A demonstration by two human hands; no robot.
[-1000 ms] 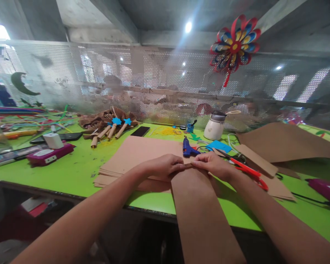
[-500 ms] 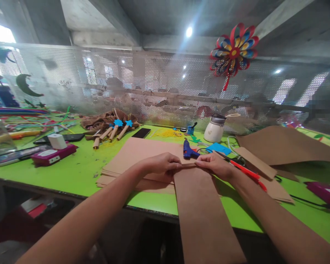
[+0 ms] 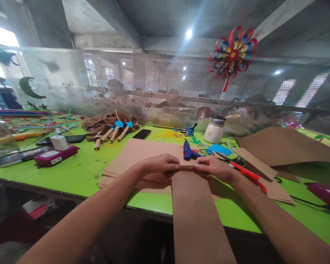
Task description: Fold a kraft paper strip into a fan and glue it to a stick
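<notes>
- A long brown paper strip (image 3: 198, 216) runs from both hands past the near edge of the green table (image 3: 151, 202), its far end folded over.
- The left hand (image 3: 165, 164) pinches the fold's left end, the right hand (image 3: 213, 167) its right.
- Just beyond them lies a blue glue gun (image 3: 187, 149).
- Farther back stands a white jar (image 3: 213, 132).

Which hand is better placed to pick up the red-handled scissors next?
Probably the right hand: the scissors lie beside it, while the left hand is farther away. Both hold the brown paper.
</notes>
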